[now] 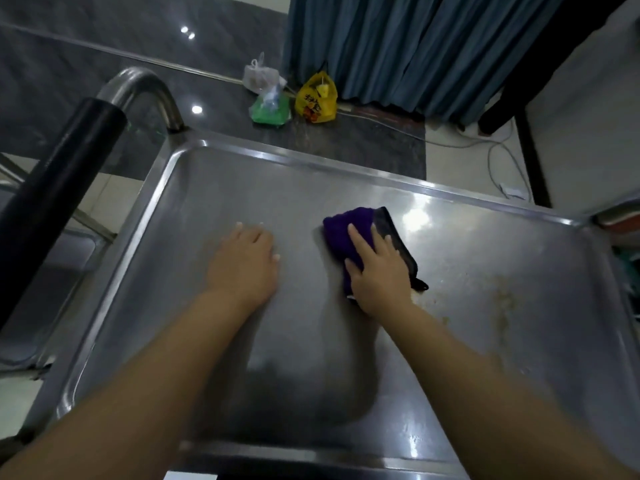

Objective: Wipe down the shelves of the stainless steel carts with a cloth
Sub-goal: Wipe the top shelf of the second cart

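Item count, all positions referenced to the shelf (pixel 311 159).

On the shelf: 1 cloth (pixel 341 230), purple with a black backing; 2 hands, i.e. 1 left hand (pixel 247 261) on bare steel and 1 right hand (pixel 379 268) on the cloth. At the shelf's left end: 1 handle (pixel 65 174) with 1 black grip. On the floor beyond the shelf's far rim: 3 plastic bags, namely 1 white bag (pixel 258 76), 1 green bag (pixel 272 110), 1 yellow bag (pixel 317 100); 1 blue curtain (pixel 415 46) behind them.
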